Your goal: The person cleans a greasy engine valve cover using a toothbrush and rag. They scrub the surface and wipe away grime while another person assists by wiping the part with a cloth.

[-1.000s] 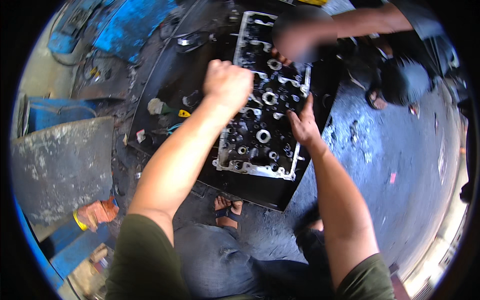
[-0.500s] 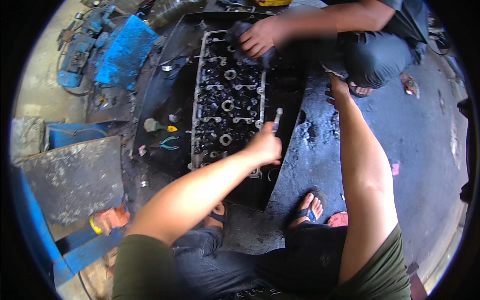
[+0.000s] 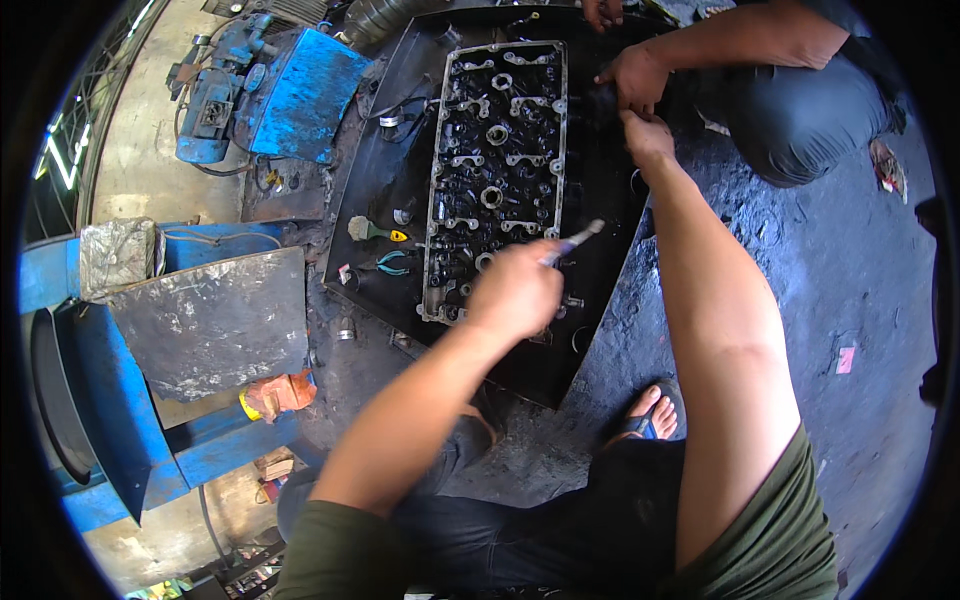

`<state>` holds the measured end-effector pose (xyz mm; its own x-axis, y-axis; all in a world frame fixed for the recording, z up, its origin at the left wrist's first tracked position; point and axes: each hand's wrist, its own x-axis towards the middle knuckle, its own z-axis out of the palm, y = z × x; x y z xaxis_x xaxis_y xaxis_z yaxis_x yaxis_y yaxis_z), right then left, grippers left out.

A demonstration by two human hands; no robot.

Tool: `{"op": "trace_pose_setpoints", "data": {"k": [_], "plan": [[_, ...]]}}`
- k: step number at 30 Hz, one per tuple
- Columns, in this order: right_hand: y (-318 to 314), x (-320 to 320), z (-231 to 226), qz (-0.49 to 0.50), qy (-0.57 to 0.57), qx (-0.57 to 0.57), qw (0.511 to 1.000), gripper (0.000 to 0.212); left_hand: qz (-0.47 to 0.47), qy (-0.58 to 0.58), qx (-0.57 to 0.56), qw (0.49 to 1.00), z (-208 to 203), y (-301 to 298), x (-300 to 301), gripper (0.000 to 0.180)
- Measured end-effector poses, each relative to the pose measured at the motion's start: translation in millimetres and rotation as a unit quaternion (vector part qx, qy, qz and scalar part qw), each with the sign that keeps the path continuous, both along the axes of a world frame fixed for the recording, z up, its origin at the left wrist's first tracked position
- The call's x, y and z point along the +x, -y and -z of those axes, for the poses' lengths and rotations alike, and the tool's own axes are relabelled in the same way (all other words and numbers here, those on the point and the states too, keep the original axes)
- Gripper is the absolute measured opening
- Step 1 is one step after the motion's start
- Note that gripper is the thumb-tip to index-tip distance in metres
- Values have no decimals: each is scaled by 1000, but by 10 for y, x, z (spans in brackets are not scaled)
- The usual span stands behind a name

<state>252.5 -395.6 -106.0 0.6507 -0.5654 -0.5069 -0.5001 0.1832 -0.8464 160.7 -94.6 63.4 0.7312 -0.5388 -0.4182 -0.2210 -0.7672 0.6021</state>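
Observation:
My left hand is closed around the handle of a slim silver wrench, its head pointing up and to the right. It hovers over the lower right part of a cylinder head, which is full of oily valve parts and lies on a black metal sheet. My right hand is stretched far forward, right of the cylinder head, with its fingers curled. It meets a co-worker's hand; whatever lies between the fingers is too dark to make out.
A brush with a yellow-tipped handle and teal-handled pliers lie left of the cylinder head. Farther left are a blue machine and a blue frame with a stained board. The co-worker's knee is at far right.
My right hand has moved forward and left to the co-worker's hand. That hand has left the cylinder head and come right. The wrench in my left hand has tilted rightward. The view has shifted.

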Motion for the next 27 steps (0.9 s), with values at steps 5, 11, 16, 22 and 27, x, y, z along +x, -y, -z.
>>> {"op": "trace_pose_setpoints", "data": {"k": [5,11,16,22,27], "plan": [[-395,307,-75,-17,-129,-106,986,75,66,219,207,951,-670,-576,750,26],[-639,91,-211,-56,-169,-181,967,69,285,313,317,849,-164,-208,940,42],[-1007,14,-444,-111,-156,-194,962,65,280,299,334,849,-30,-308,601,42],[-798,40,-848,-108,-151,-227,956,61,105,228,332,909,-347,-60,547,25],[-612,-916,-997,-129,-212,-162,955,81,98,211,384,894,-506,-404,45,24]]}}
